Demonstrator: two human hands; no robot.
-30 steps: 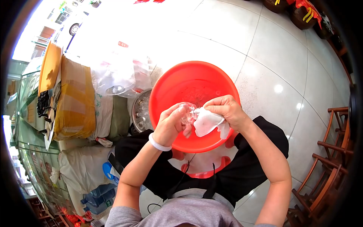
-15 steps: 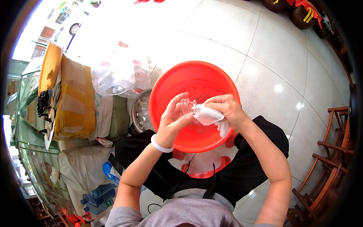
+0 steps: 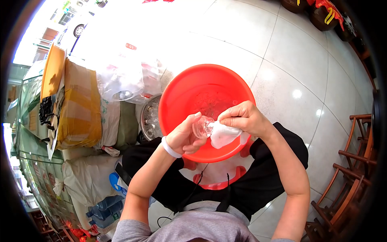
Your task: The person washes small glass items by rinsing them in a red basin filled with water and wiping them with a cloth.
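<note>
Above a red basin (image 3: 177, 90), my left hand (image 3: 182, 137) is closed on a small clear glass vessel (image 3: 201, 128) with a round wide end; its exact kind is hard to tell. A white cloth (image 3: 224, 136) hangs from my right hand (image 3: 246, 117), whose thumb and fingers pinch it. The cloth touches the narrow end of the glass vessel, covering part of it. Inside the basin lie some clear glass pieces (image 3: 209, 108), too blurred to count.
Left of the basin stands a metal bowl (image 3: 148, 121) with clear glassware, beside plastic bags (image 3: 121, 82) and a taped cardboard box (image 3: 80, 107). Wooden chairs (image 3: 350, 177) are at the right. Dark jars (image 3: 320, 20) stand at the upper right.
The glass vessel has tilted, its round end now facing more towards me. My left fingers have curled lower around it, and my right hand has shifted slightly with the cloth.
</note>
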